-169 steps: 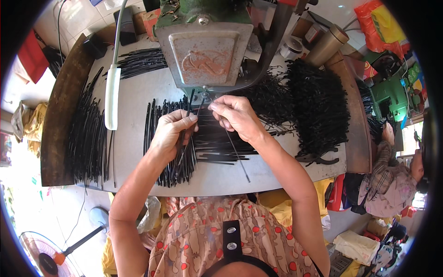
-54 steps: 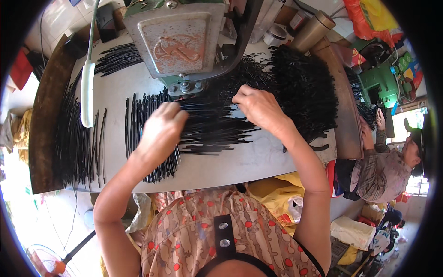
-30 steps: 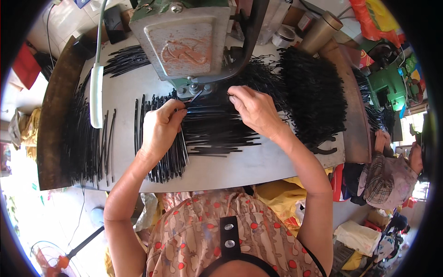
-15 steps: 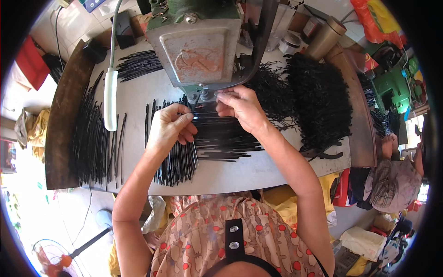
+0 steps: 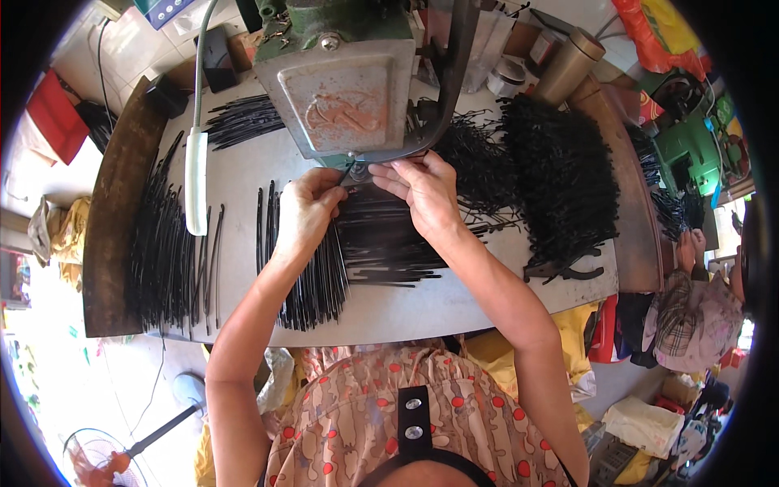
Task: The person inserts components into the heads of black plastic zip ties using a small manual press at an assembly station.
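Observation:
Beneath the head of a green and grey machine (image 5: 341, 105), both my hands meet at its small metal working point (image 5: 359, 170). My left hand (image 5: 308, 213) is closed in a pinch at the left of that point, on a thin black strip of which only a dark end shows. From the right, my right hand (image 5: 426, 195) pinches a thin black strip too, its fingertips close under the machine. Just below my hands lies a layer of black strips (image 5: 389, 243) set crosswise. A bundle of lengthwise black strips (image 5: 312, 284) lies under my left wrist.
More black strips (image 5: 162, 260) line the table's left side by a curved brown board (image 5: 114, 219). A large tangled black pile (image 5: 560, 178) is at right, with dark pliers-like handles (image 5: 568, 269) below. A white lamp (image 5: 196, 183) hangs left. Another person's hands (image 5: 690, 247) work far right.
My left hand has moved up, nearer the machine's working point, and its fingers have drawn together. The right hand has come slightly left, fingertips closer under the machine.

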`<action>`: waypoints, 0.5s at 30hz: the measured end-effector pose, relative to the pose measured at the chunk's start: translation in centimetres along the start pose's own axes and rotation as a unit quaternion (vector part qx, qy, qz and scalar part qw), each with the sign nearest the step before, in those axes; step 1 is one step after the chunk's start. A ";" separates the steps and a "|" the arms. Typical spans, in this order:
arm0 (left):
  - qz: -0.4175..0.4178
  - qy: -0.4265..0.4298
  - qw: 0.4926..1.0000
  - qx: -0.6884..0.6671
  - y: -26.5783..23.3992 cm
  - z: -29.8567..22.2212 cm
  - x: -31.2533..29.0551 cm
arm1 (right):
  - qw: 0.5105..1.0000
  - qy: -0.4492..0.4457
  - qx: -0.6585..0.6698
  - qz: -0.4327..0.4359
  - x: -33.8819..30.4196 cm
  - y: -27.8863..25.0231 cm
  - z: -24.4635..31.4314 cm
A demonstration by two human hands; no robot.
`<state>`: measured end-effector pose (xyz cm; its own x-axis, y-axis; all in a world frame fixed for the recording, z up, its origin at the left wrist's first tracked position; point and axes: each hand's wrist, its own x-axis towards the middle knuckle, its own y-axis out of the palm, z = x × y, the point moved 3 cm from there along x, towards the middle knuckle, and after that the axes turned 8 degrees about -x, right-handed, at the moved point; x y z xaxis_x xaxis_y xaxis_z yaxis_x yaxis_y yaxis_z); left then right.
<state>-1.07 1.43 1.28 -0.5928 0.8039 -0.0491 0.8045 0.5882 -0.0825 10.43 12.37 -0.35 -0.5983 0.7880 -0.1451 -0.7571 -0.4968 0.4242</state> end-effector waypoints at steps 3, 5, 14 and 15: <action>-0.005 -0.009 1.000 0.002 0.2 0.2 0.2 | 1.000 -0.013 -0.013 0.002 0.0 0.0 0.0; -0.019 -0.001 1.000 -0.005 0.4 0.1 0.2 | 1.000 -0.019 -0.020 0.007 0.0 0.0 0.1; -0.023 0.037 0.999 0.030 0.3 0.5 0.5 | 0.999 -0.034 -0.027 0.014 0.0 0.5 -0.2; -0.022 0.038 0.999 0.030 0.5 0.4 0.6 | 0.999 -0.035 -0.028 0.013 0.0 0.4 -0.1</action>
<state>-1.04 2.11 0.82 -0.6214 0.7829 0.0306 0.7726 0.6188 -0.1416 10.09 12.11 -0.29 -0.5995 0.7971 -0.0721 -0.7566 -0.5349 0.3761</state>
